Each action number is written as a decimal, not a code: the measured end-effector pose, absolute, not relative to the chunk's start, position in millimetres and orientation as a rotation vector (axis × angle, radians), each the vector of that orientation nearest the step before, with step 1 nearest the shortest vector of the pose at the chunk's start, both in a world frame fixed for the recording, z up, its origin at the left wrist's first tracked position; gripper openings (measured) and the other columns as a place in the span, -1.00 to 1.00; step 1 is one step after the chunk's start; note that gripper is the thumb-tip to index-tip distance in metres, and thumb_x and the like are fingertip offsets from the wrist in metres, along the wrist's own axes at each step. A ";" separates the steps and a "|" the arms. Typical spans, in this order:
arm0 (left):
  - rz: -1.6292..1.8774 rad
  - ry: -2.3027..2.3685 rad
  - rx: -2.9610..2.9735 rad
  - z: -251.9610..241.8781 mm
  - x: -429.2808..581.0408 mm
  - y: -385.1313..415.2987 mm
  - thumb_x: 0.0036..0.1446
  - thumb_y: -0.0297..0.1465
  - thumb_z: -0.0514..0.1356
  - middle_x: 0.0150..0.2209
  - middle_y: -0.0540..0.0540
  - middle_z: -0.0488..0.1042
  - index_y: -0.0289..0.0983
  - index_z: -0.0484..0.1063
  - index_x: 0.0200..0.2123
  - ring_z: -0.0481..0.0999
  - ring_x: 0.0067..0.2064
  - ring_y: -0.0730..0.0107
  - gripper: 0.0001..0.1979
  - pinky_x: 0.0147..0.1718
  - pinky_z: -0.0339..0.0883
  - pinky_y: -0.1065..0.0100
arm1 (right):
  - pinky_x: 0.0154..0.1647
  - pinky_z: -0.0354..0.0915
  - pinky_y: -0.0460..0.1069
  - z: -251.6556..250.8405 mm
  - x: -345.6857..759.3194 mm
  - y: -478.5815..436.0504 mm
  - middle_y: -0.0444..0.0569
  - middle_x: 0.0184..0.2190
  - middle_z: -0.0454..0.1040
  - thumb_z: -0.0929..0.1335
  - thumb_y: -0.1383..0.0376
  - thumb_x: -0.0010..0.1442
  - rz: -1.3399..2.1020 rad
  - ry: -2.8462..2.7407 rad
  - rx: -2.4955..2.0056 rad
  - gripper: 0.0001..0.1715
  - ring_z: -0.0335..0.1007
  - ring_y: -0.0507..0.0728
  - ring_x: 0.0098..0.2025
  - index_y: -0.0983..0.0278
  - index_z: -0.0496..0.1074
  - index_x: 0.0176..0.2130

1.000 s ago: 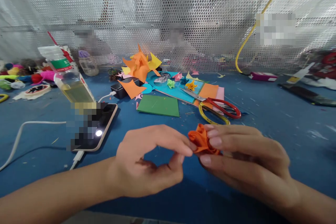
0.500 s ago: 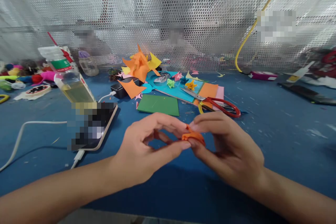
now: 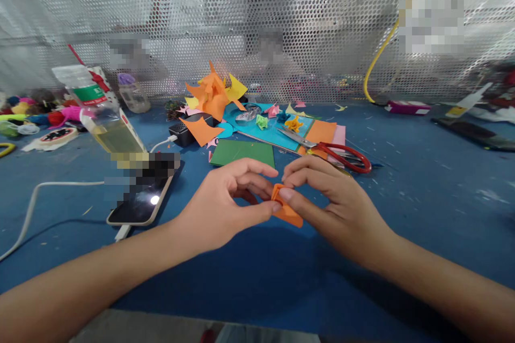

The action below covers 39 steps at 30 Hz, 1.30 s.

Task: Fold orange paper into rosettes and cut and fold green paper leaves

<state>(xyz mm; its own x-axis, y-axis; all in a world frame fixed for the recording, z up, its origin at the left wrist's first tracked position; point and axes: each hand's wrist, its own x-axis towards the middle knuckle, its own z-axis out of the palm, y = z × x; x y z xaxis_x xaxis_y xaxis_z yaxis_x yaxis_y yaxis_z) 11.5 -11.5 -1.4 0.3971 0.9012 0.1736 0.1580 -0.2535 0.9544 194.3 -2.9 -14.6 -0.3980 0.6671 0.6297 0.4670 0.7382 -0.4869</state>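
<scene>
Between both hands, above the front part of the blue table, is a small folded piece of orange paper point(image 3: 290, 215). My left hand point(image 3: 227, 206) pinches its left edge between the thumb and curled fingers, with the index finger raised. My right hand point(image 3: 336, 206) grips its upper right side, the thumb lying on the near face. Just beyond my left hand lies a stack of green paper point(image 3: 243, 152). Red-handled scissors point(image 3: 346, 155) rest behind my right hand, blades toward the coloured sheets.
A phone point(image 3: 139, 201) with a white cable lies left, below a tilted bottle point(image 3: 107, 118). Orange paper scraps point(image 3: 213, 94) pile on a black box point(image 3: 185, 134). Small paper flowers point(image 3: 293, 124) sit on a blue sheet point(image 3: 257, 131). A perforated metal panel point(image 3: 225, 21) stands behind the table point(image 3: 422, 198).
The orange paper has been turned in my fingers, so a flat lower flap now faces me. My left index finger has lifted off it. The view has shifted slightly.
</scene>
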 end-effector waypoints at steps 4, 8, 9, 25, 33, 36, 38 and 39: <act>0.945 1.010 1.739 -1.3 13.1 -13.1 -0.01 -0.44 0.25 -0.45 -0.01 0.53 -0.29 0.40 -0.21 0.52 -0.38 0.45 -0.76 -0.38 0.41 0.46 | -0.27 0.27 -0.04 -13.8 193.9 -4.6 -0.10 -0.39 0.42 0.31 0.38 0.16 0.258 -2.108 -0.841 -0.83 0.37 0.03 -0.33 0.24 0.38 -0.48; 0.933 1.058 1.719 0.8 15.6 -14.8 -0.03 -0.43 0.26 -0.46 -0.03 0.54 -0.31 0.43 -0.29 0.54 -0.41 0.43 -0.82 -0.41 0.41 0.46 | -0.27 0.26 -0.02 -13.2 193.9 -4.5 -0.11 -0.41 0.43 0.31 0.39 0.15 0.252 -2.151 -0.848 -0.82 0.36 0.03 -0.34 0.24 0.40 -0.48; 0.919 1.070 1.720 1.2 15.7 -14.8 -0.02 -0.43 0.25 -0.46 -0.04 0.55 -0.32 0.43 -0.31 0.54 -0.40 0.42 -0.84 -0.41 0.41 0.46 | -0.26 0.26 -0.01 -13.1 194.1 -4.1 -0.12 -0.42 0.44 0.32 0.38 0.14 0.260 -2.157 -0.851 -0.83 0.36 0.03 -0.34 0.24 0.40 -0.48; 0.714 1.145 2.038 0.2 14.6 -14.8 0.04 -0.46 0.15 -0.43 0.03 0.59 -0.26 0.32 -0.02 0.55 -0.37 0.40 -0.63 -0.41 0.33 0.47 | -0.29 0.22 -0.05 -13.9 191.8 -1.4 -0.21 -0.50 0.46 0.35 0.40 0.10 0.585 -2.169 -0.931 -0.87 0.35 0.00 -0.42 0.22 0.40 -0.48; 0.820 1.183 2.067 -5.7 11.9 -14.7 0.07 -0.45 0.14 -0.43 0.04 0.59 -0.22 0.36 -0.08 0.53 -0.43 0.42 -0.70 -0.46 0.32 0.46 | -0.25 0.17 0.03 -11.6 193.5 -5.8 -0.19 -0.51 0.44 0.38 0.27 0.07 0.592 -2.143 -1.095 -0.93 0.32 0.07 -0.36 0.19 0.41 -0.44; 0.863 1.182 1.976 -8.9 10.8 -12.6 0.10 -0.37 0.14 -0.40 -0.01 0.60 -0.23 0.39 -0.12 0.53 -0.42 0.39 -0.75 -0.46 0.33 0.44 | -0.22 0.14 0.06 -11.8 195.9 -3.3 -0.15 -0.44 0.47 0.35 0.27 0.11 0.534 -2.152 -1.085 -0.92 0.34 0.08 -0.33 0.17 0.45 -0.43; 0.867 1.178 1.886 -9.3 11.3 -11.0 0.11 -0.32 0.14 -0.43 -0.02 0.59 -0.24 0.43 -0.19 0.51 -0.46 0.41 -0.80 -0.53 0.30 0.46 | -0.22 0.12 0.08 -12.3 196.5 -0.6 -0.14 -0.40 0.48 0.33 0.28 0.14 0.489 -2.152 -1.065 -0.88 0.35 0.08 -0.32 0.16 0.46 -0.42; 0.864 1.175 1.847 -9.0 11.7 -10.3 0.11 -0.31 0.14 -0.45 -0.02 0.57 -0.25 0.45 -0.24 0.49 -0.48 0.44 -0.82 -0.57 0.27 0.48 | -0.22 0.11 0.08 -12.6 196.5 0.6 -0.14 -0.40 0.48 0.33 0.29 0.14 0.464 -2.155 -1.060 -0.87 0.35 0.08 -0.32 0.16 0.47 -0.42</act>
<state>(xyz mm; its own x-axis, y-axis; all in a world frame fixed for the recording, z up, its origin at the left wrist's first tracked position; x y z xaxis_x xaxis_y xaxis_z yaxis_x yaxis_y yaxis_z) 11.7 -10.3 -9.0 0.3456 0.9283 0.1374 0.4078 -0.2804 0.8690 196.5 0.6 -12.6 -0.4355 0.7965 0.4193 0.5531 0.6043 -0.5735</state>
